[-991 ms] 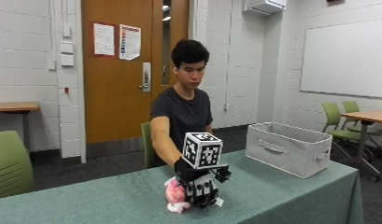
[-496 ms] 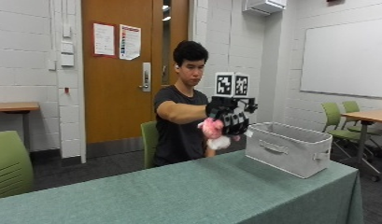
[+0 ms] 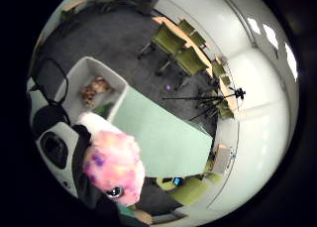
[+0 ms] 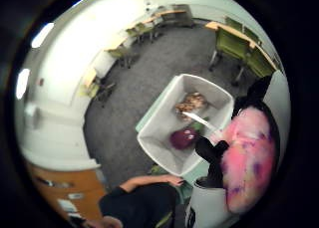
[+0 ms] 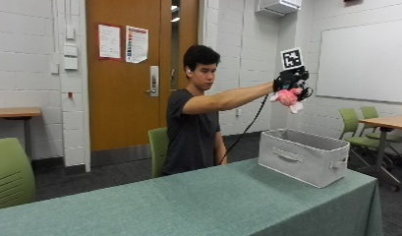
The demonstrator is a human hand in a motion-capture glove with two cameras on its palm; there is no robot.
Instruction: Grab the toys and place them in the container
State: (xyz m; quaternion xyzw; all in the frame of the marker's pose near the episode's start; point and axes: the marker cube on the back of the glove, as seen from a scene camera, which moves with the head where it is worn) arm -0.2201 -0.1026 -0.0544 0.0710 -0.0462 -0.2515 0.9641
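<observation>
In the outside view my gloved right hand (image 5: 291, 81) is raised high on an outstretched arm, above the grey fabric container (image 5: 304, 156) at the table's right end. It grips a pink plush toy (image 5: 287, 97), whose fluffy pink body also shows close to the palm (image 3: 113, 166) (image 4: 247, 158). Seen from above, the container (image 4: 162, 119) (image 3: 79, 83) holds a brown toy (image 4: 191, 103) (image 3: 94, 88), a dark purple toy (image 4: 183, 138) and something green beside it.
The green table (image 5: 187, 206) stretches left of the container. Green chairs (image 5: 358, 125) and a wooden table (image 5: 387, 121) stand to the right on the floor. A tripod (image 3: 218, 95) stands past the table's end.
My hand has lifted the pink toy from the table, carried it rightward and raised it to high above the container.
</observation>
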